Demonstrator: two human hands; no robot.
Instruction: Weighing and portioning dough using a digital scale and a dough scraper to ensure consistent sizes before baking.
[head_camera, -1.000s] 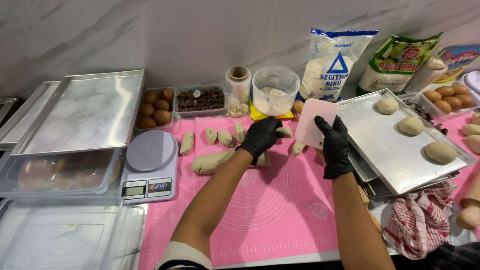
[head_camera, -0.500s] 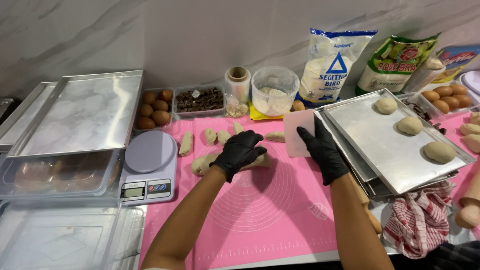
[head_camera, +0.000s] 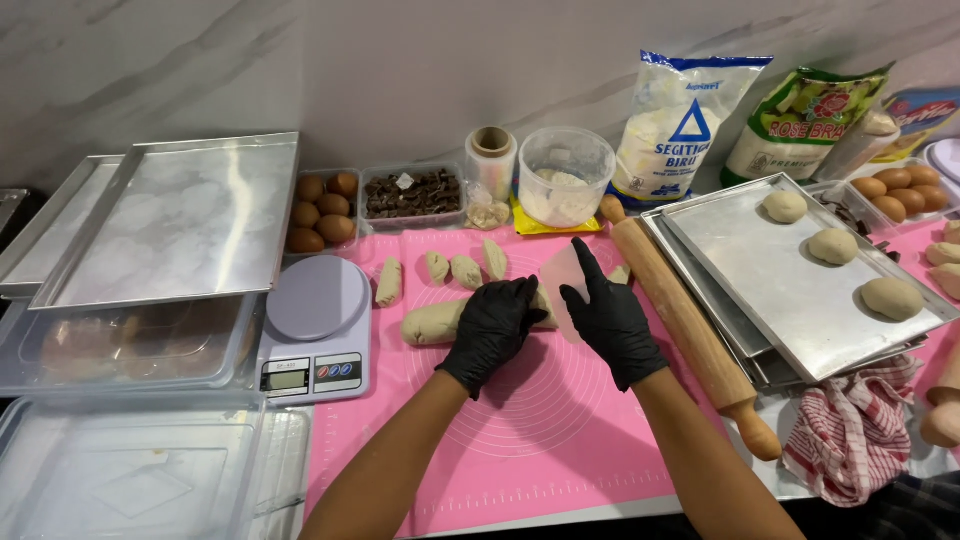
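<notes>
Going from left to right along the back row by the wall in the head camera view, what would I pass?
Stacked metal trays → brown eggs → tub of dark pieces → tape roll → round tub of flour → white-and-blue bag → green bag.

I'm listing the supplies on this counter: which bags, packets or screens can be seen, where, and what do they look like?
White flour bag: back centre against the wall, upright, blue triangle emblem.
Green and white bag: to its right, leaning, red rose picture.
Red and blue packet: far right edge, partly cut off.
Kitchen scale: left of the pink mat, round grey platform, small display with two coloured buttons.
</notes>
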